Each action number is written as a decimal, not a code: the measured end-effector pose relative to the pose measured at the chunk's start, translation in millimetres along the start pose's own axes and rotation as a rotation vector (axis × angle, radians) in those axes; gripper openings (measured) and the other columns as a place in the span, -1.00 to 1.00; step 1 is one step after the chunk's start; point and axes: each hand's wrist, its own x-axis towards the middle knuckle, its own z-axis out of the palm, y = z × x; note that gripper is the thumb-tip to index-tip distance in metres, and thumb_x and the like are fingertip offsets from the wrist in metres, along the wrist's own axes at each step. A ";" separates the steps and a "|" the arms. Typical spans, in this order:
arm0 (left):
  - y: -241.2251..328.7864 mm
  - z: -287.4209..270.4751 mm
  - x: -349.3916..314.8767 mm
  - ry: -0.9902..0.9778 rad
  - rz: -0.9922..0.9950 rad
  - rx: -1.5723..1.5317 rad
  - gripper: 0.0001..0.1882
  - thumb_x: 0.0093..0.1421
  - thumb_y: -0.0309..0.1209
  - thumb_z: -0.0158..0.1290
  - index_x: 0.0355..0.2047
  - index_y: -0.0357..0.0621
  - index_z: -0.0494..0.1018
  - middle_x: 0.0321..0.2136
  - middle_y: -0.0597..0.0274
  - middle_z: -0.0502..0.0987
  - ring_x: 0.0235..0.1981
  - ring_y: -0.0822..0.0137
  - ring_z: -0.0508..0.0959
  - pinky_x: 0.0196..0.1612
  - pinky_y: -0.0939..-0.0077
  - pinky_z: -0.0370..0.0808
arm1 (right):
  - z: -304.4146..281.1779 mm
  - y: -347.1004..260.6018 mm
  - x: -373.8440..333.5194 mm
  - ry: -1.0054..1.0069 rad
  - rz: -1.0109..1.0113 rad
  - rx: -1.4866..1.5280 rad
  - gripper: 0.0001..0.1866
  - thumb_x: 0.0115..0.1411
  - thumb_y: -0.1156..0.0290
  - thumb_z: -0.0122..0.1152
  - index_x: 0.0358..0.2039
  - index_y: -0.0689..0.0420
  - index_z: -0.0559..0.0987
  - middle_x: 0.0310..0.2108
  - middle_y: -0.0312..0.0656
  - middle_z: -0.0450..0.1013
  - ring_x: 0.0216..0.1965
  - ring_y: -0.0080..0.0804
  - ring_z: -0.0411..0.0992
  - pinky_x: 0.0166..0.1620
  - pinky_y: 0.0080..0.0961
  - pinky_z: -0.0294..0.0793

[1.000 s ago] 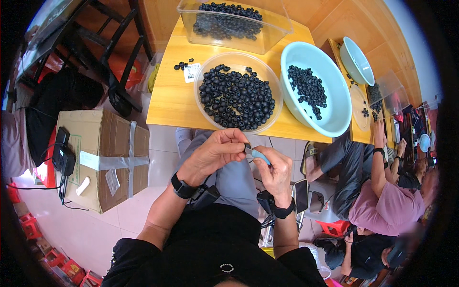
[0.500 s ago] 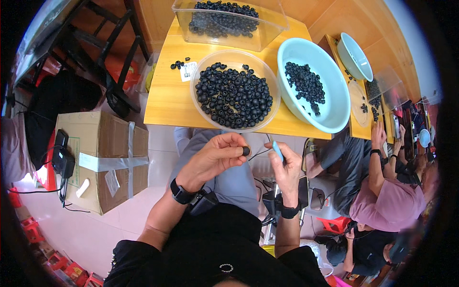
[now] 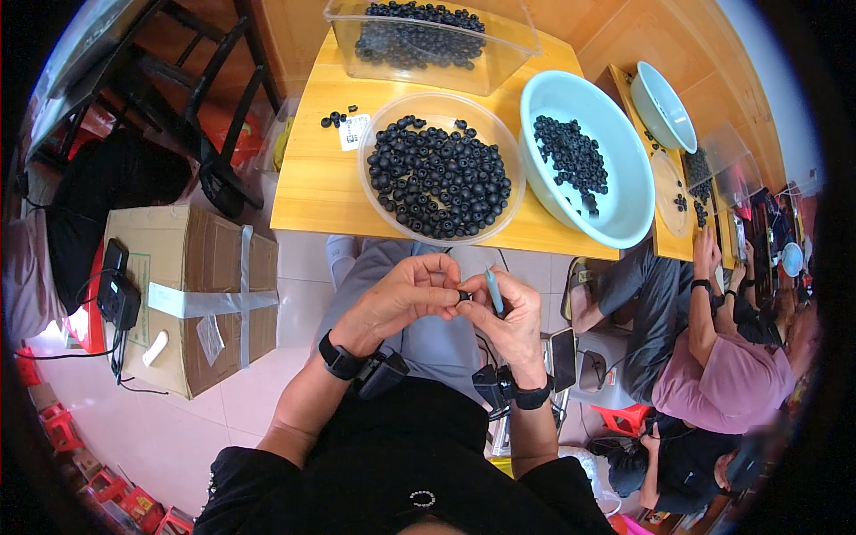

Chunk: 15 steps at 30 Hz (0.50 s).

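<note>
Above my lap, just off the table's near edge, both hands meet at a small black round part [image 3: 464, 296] that looks like a bead. My left hand [image 3: 406, 299] pinches it between thumb and fingers. My right hand [image 3: 513, 321] has its fingertips against the part's right side and also grips a slim tool with a light blue handle [image 3: 494, 290]. The tool's working end is hidden. Beyond my hands, a shallow clear plastic bowl [image 3: 364, 183] holds many black parts like this one. To its right stands a light blue basin [image 3: 631, 201] with smaller black pieces.
A clear plastic box [image 3: 428, 78] of black parts stands at the back of the yellow table [image 3: 308, 201]. Several loose parts [image 3: 334, 119] lie near a white label [image 3: 353, 132]. At left is a taped carton [image 3: 223, 312]. Another person in pink [image 3: 727, 374] works at right.
My right hand has moved left to the black part, and its fingertips now touch it. The blue-handled tool has moved with it and stands more upright. My left hand keeps its pinch.
</note>
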 end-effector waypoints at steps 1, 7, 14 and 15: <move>0.9 -0.2 -0.7 -0.001 0.000 0.000 -0.78 0.07 -0.53 0.13 -0.28 -0.16 0.36 -0.40 0.26 0.51 -0.42 0.48 0.55 -0.34 0.68 0.52 | -0.1 1.5 -0.3 -0.011 0.022 0.044 -0.81 -0.12 0.62 0.33 -0.41 0.19 0.58 -0.60 -0.35 0.33 -0.56 -0.68 0.30 -0.51 -0.71 0.23; 0.9 1.4 -3.0 -0.035 -0.053 0.022 -0.79 0.05 -0.55 0.14 -0.31 -0.16 0.36 -0.41 0.26 0.51 -0.42 0.47 0.55 -0.35 0.71 0.52 | 2.6 1.2 -2.4 -0.025 0.147 0.172 -0.83 -0.11 0.60 0.34 -0.43 0.19 0.58 -0.61 -0.37 0.34 -0.58 -0.71 0.27 -0.53 -0.72 0.22; 18.7 17.0 -5.2 0.079 -0.063 0.231 -0.79 0.10 -0.46 0.12 -0.26 -0.19 0.38 -0.39 0.20 0.55 -0.44 0.47 0.55 -0.40 0.66 0.54 | -12.1 -6.3 0.7 -0.067 0.065 -0.053 -0.81 -0.12 0.55 0.36 -0.42 0.17 0.59 -0.59 -0.39 0.38 -0.56 -0.75 0.26 -0.51 -0.74 0.25; 26.5 21.0 -6.9 0.114 -0.088 0.332 -0.78 0.11 -0.44 0.12 -0.24 -0.21 0.40 -0.40 0.18 0.56 -0.45 0.47 0.55 -0.40 0.63 0.54 | -18.1 -10.3 4.0 -0.004 0.086 -0.089 -0.81 -0.11 0.54 0.36 -0.41 0.17 0.59 -0.59 -0.40 0.39 -0.56 -0.75 0.27 -0.50 -0.74 0.26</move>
